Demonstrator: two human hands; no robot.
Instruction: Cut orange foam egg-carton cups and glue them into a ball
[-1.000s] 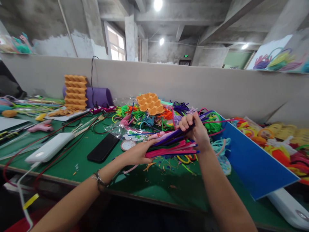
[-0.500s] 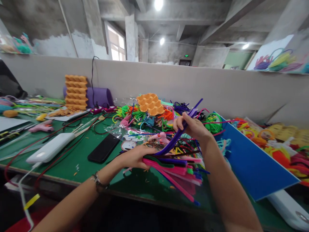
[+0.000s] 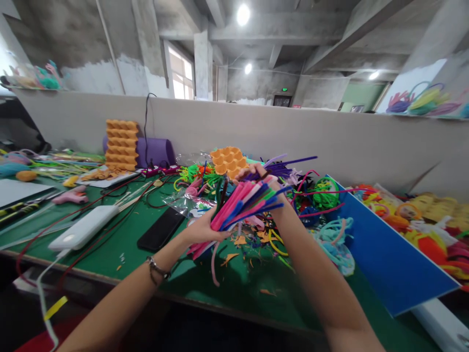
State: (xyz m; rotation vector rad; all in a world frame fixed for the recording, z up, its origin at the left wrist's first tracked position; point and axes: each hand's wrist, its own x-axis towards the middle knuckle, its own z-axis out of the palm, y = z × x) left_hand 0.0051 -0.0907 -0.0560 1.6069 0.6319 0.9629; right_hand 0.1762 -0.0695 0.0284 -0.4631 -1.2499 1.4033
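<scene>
My left hand point(image 3: 203, 229) is closed around a thick bundle of pipe cleaners point(image 3: 242, 203) in pink, blue, green, white and dark colours. The bundle is held above the table, its ends fanning up and to the right. Behind its upper end, my right hand point(image 3: 252, 170) is partly hidden, with its fingers curled. Purple pipe cleaners point(image 3: 295, 160) stick out to the right from beside those fingers, over a pile of similar purple ones point(image 3: 278, 170). The bundle hides where the right fingers meet them.
A blue board point(image 3: 381, 249) leans at the right beside a heap of colourful pieces point(image 3: 428, 230). Orange egg-crate foam point(image 3: 230, 160) stands at the back. A black phone point(image 3: 161, 229) and a white power bank point(image 3: 83, 227) lie left on the green table point(image 3: 256, 303), among cables and scraps.
My right hand has moved forward and left with the purple pipe cleaners, to the back pile. My left hand has tilted the bundle upward, so it now covers part of my right hand.
</scene>
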